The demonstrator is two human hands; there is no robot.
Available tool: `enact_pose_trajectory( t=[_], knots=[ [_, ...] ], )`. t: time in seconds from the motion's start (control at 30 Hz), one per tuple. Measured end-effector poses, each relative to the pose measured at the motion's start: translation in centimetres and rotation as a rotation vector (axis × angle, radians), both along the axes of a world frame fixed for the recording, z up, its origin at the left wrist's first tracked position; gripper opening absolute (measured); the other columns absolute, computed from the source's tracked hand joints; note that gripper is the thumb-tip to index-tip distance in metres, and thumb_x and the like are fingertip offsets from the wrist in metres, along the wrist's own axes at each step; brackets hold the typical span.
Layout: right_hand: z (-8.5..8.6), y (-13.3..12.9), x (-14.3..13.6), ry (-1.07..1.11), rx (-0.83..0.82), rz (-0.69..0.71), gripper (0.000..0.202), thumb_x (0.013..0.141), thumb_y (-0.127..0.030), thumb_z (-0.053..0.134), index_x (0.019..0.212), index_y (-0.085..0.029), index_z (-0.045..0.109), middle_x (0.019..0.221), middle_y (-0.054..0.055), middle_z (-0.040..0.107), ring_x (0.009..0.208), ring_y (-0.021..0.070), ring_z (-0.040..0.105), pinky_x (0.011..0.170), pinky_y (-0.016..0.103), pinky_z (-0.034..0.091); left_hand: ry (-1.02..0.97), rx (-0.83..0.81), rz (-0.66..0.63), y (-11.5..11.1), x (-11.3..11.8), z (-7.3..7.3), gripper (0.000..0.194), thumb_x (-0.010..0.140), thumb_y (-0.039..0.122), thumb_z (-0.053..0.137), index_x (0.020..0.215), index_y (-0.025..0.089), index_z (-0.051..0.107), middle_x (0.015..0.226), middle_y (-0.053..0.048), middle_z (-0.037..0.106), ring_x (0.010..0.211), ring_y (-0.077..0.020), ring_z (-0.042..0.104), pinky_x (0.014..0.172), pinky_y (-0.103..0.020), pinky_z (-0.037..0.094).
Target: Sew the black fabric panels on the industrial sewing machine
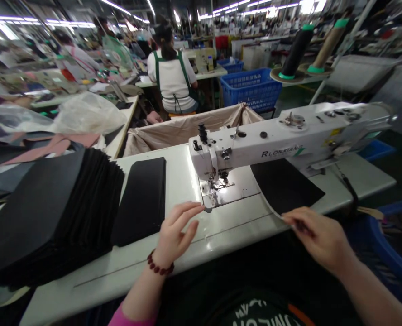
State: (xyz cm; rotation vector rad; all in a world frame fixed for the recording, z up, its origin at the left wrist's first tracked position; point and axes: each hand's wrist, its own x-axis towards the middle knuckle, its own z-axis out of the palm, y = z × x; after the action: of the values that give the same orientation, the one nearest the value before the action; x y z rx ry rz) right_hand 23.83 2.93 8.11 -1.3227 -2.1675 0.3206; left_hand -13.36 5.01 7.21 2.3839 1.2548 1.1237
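Dark clothing [201, 294] with partial white lettering lies closest, cut off by the bottom edge between the wearer's two forearms. The left hand [176, 233] is open, its fingers loosely extended and the thumb apart, holding nothing; it is over the white table [221, 237] just short of the needle area, and whether the fingers touch the surface cannot be told. A dark red bead bracelet [160, 267] circles that wrist. The right hand [318, 235] pinches the near corner of a black piece [287, 185] between thumb and fingertips, the other fingers curled in. That piece lies flat on the table beneath the arm of the sewing machine [241, 145], to the right of the needle.

The machine's arm covers the far edge of the piece, and the needle tip is too small to make out. Blur softens the right hand.

Left of the left hand sits a low stack of black pieces [141, 197]; beside it, a tall, leaning stack [51, 203] is cut by the picture's left edge. Pink strips [65, 145] and a clear plastic bag [88, 115] lie beyond. Behind the machine, whose head partly blocks the view, are a beige cloth bin [187, 129], a blue basket [251, 88] and a seated co-worker [174, 77], back turned. Two thread cones [298, 52] stand at upper right.
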Motion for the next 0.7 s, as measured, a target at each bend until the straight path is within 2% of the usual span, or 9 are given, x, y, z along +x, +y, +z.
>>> enact_pose_trajectory(
  t=[0.07,0.17,0.27,0.3,0.37,0.47,0.53,0.6,0.7],
  knots=[
    [0.8,-1.9,-4.2,-0.034,-0.137,0.225,0.021,0.087,-0.013,0.047,0.100,-0.021,0.062,0.092,0.004,0.067,0.073,0.0157,0.059,0.067,0.029,0.041,-0.022,-0.092,-0.129,0.4,3.7,-0.2,0.036,0.096,0.017,0.046,0.131,0.024,0.054,0.133,-0.008,0.055,0.124,-0.0214,0.053,0.105,-0.038,0.045],
    [0.1,-3.7,-9.6,0.000,-0.319,0.486,0.015,0.082,-0.014,0.055,0.094,-0.020,0.063,0.087,0.003,0.067,0.071,0.0156,0.058,0.065,0.028,0.040,0.139,-0.229,-0.358,1.0,7.9,-1.5,0.047,0.098,0.027,0.048,0.144,0.026,0.039,0.148,-0.007,0.042,0.138,-0.0204,0.039,0.113,-0.037,0.038],
    [-1.8,-3.4,-12.1,0.295,-0.559,0.629,0.010,0.086,-0.024,0.061,0.093,-0.020,0.066,0.087,0.001,0.068,0.077,0.0141,0.060,0.071,0.026,0.042,0.336,-0.269,-0.412,1.1,8.8,-3.9,0.063,0.094,0.039,0.056,0.150,0.025,0.029,0.154,-0.006,0.034,0.144,-0.0235,0.028,0.117,-0.042,0.031],
    [-2.3,-2.8,-12.4,0.419,-0.636,0.595,0.011,0.087,-0.028,0.062,0.089,-0.019,0.067,0.085,0.001,0.068,0.077,0.0135,0.059,0.071,0.025,0.043,0.384,-0.273,-0.376,1.0,8.2,-4.6,0.064,0.094,0.040,0.056,0.150,0.026,0.028,0.155,-0.006,0.032,0.144,-0.0238,0.027,0.118,-0.044,0.029],
    [-3.2,-0.8,-12.6,0.686,-0.783,0.384,0.023,0.090,-0.037,0.060,0.082,-0.017,0.067,0.076,0.000,0.064,0.064,0.0100,0.053,0.061,0.023,0.041,0.445,-0.283,-0.254,0.4,6.0,-5.6,0.061,0.096,0.037,0.052,0.150,0.027,0.026,0.156,-0.005,0.029,0.144,-0.0229,0.027,0.119,-0.045,0.028],
    [-3.5,3.2,-12.9,1.123,-0.976,0.035,0.032,0.090,-0.046,0.058,0.085,-0.016,0.067,0.070,-0.001,0.062,0.040,0.0026,0.024,0.039,0.020,0.022,0.478,-0.300,-0.054,-0.9,1.5,-6.0,0.056,0.099,0.033,0.046,0.151,0.029,0.024,0.157,-0.003,0.027,0.144,-0.0221,0.027,0.118,-0.045,0.028],
    [-3.3,5.9,-13.4,1.359,-1.049,-0.007,0.031,0.087,-0.046,0.062,0.093,-0.016,0.068,0.083,0.002,0.068,0.039,0.0004,0.015,0.036,0.020,0.014,0.493,-0.311,0.038,-1.7,-1.1,-5.9,0.055,0.100,0.033,0.043,0.151,0.030,0.024,0.157,-0.003,0.027,0.144,-0.0230,0.027,0.118,-0.047,0.029],
    [-2.8,8.2,-14.0,1.484,-1.098,0.011,0.032,0.083,-0.046,0.067,0.092,-0.016,0.069,0.091,0.005,0.070,0.039,-0.0005,0.014,0.035,0.019,0.013,0.500,-0.316,0.074,-2.1,-2.8,-5.7,0.054,0.100,0.032,0.043,0.151,0.030,0.024,0.157,-0.003,0.028,0.144,-0.0238,0.028,0.117,-0.048,0.029],
    [-2.1,10.0,-14.9,1.553,-1.143,0.005,0.031,0.078,-0.045,0.072,0.083,-0.014,0.069,0.083,0.005,0.071,0.038,-0.0005,0.014,0.033,0.018,0.014,0.498,-0.307,0.068,-2.2,-3.8,-5.6,0.054,0.099,0.032,0.045,0.150,0.030,0.027,0.156,-0.004,0.030,0.142,-0.0251,0.031,0.116,-0.049,0.031]
  ],
)
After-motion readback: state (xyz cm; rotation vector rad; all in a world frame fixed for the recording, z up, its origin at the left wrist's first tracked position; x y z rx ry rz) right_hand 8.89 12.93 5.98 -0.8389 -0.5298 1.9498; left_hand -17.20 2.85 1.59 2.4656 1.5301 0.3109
